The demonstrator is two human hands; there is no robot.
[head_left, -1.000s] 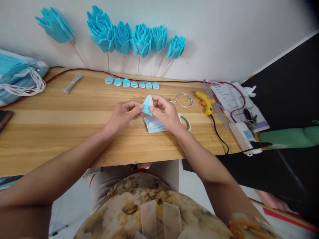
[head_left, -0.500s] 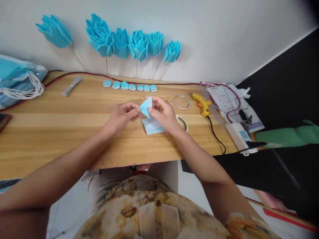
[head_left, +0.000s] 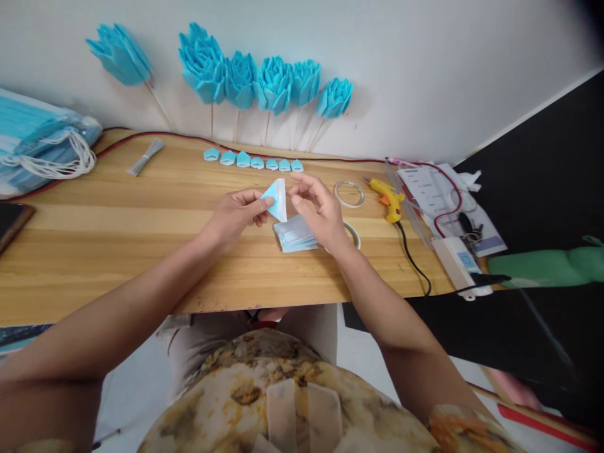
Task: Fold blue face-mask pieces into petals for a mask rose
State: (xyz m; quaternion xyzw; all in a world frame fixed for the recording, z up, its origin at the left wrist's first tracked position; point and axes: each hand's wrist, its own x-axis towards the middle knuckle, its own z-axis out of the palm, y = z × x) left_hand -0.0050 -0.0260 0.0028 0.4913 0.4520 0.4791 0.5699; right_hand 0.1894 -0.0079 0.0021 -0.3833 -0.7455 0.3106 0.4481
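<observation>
Pinching piece in our left hand, over table between near and far edges. Our right hand half spread, just beside, nothing seen in it. Piece could unfold if we slacken lone pinch.

A stack of sheets lies on the counter; behind it runs a row of folded pieces, then stemmed flowers along the wall. The glue gun sits right, the bag of masks far left.
</observation>
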